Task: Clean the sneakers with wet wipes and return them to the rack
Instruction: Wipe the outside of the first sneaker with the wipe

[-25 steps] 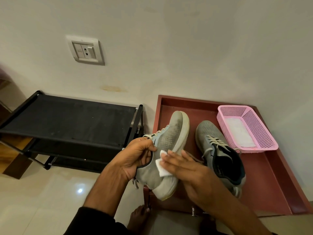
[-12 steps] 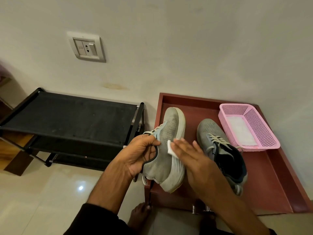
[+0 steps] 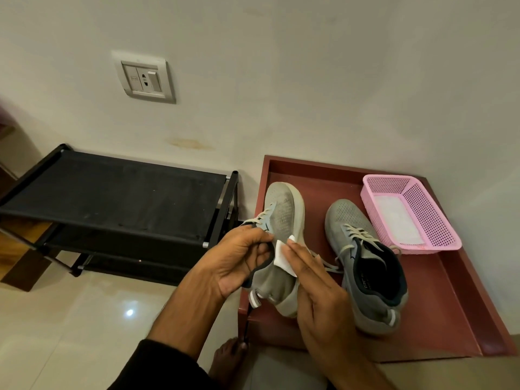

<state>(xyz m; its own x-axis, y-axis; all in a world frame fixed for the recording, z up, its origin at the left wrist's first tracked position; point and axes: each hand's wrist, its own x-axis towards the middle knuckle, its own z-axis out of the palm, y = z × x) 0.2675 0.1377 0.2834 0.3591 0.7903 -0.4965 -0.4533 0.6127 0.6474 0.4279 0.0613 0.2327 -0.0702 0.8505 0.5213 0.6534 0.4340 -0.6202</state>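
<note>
- The left hand (image 3: 239, 260) grips the collar of a grey sneaker (image 3: 281, 240), holding it tilted on its side, toe toward the wall.
- The right hand (image 3: 318, 288) presses a folded white wet wipe (image 3: 282, 256) flat against that sneaker's side, fingers extended.
- The second grey sneaker (image 3: 365, 266) stands on the red-brown tabletop (image 3: 450, 319), just right.
- A pink basket (image 3: 422, 209) sits beyond it.
- The black shoe rack (image 3: 112, 198) stands empty at left.

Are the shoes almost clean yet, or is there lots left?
Nothing looks finished. The left hand holds one grey mesh sneaker while the right hand rubs it with a white wet wipe. The second grey sneaker waits on the red tray; the black shoe rack holds neither.
</note>
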